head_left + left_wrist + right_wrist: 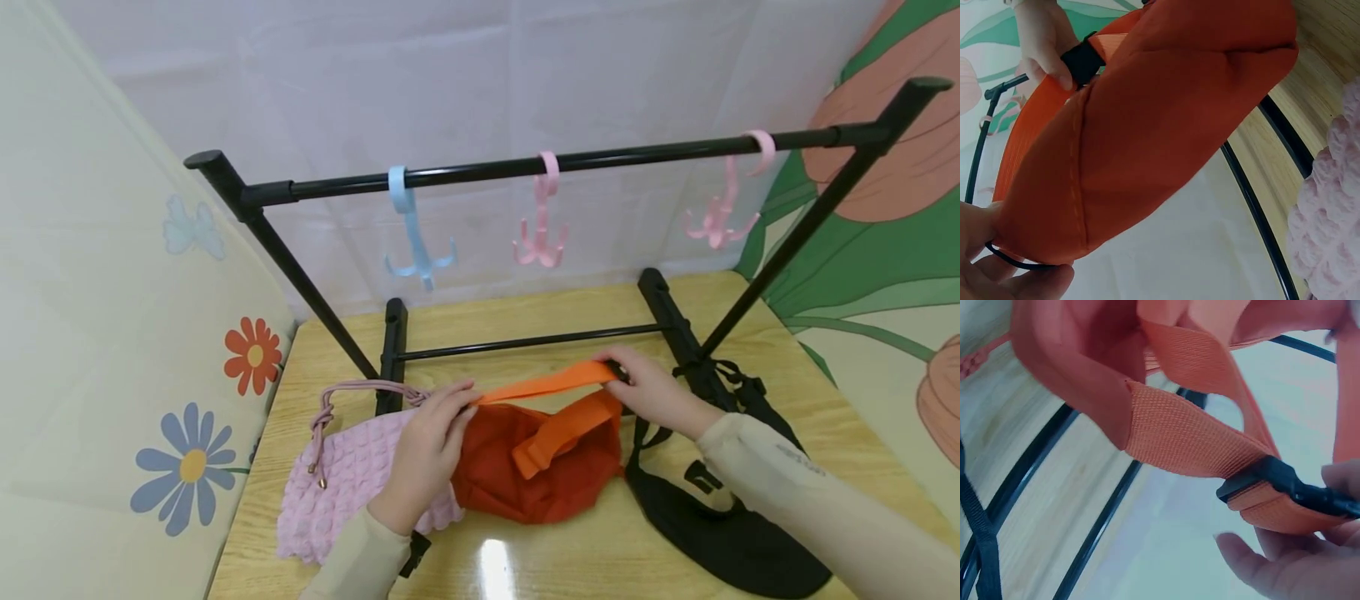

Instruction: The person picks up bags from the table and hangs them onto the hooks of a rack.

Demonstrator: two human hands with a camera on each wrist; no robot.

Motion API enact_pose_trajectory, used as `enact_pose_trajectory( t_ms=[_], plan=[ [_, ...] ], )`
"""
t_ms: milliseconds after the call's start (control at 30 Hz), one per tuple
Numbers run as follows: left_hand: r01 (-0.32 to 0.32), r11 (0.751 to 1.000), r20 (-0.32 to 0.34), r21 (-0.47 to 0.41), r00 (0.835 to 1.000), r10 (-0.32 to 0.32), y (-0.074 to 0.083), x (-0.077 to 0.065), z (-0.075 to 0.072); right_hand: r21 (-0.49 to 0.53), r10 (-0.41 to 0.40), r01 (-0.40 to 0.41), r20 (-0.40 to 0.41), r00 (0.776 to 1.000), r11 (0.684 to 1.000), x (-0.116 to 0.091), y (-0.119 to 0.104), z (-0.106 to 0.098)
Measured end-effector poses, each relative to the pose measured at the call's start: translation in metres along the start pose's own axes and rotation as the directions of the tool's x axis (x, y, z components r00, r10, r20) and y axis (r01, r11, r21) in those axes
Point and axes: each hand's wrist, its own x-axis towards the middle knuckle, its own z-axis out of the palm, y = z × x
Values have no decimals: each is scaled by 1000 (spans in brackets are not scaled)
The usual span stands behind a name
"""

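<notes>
A red-orange waist bag [498,483] with a bright orange webbing strap [551,384] is held up between both hands, low in front of a black rack. My left hand [426,446] grips its left end where the strap meets the bag. In the left wrist view, thumb and fingers lie on either side of that corner, by a thin black cord [1019,262]. My right hand [656,390] pinches the strap at its black buckle [1266,481]. Between the hands the strap runs nearly taut, and a second loop of strap hangs over the bag's front.
On the rack's top bar [480,169] hang a blue hook [415,233] and two pink hooks [542,237], [720,217]. A pink puffy bag [337,483] lies left on the wooden table [457,567]. A black bag [757,550] lies right, partly under the right forearm.
</notes>
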Motion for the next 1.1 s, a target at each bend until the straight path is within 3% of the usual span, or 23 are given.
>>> enact_pose_trajectory(
  t_ms=[167, 300, 467, 700, 900, 1100],
  plan=[
    [63, 997, -3, -34, 998, -63, 3, 1, -4, 152, 15, -17, 17, 1000, 988, -3, -7, -10],
    [98, 994, 13, -40, 995, -97, 5, 2, -8, 207, 1, -5, 20, 1000, 978, -5, -8, -17],
    [133, 990, 28, -48, 991, -132, 3, 5, -13, 206, -43, 32, 48, 998, 978, -10, -8, -25],
    [153, 986, 46, -71, 988, -150, 1, 6, -17, 126, -191, 187, 21, 981, 974, -13, -8, -30],
    [131, 989, 48, -72, 991, -128, 1, 8, -19, 100, -192, 192, -5, 981, 976, -17, -11, -35],
    [121, 990, 48, -76, 992, -117, 3, 11, -21, 126, -122, 127, -42, 992, 984, -19, -19, -40]
  ],
)
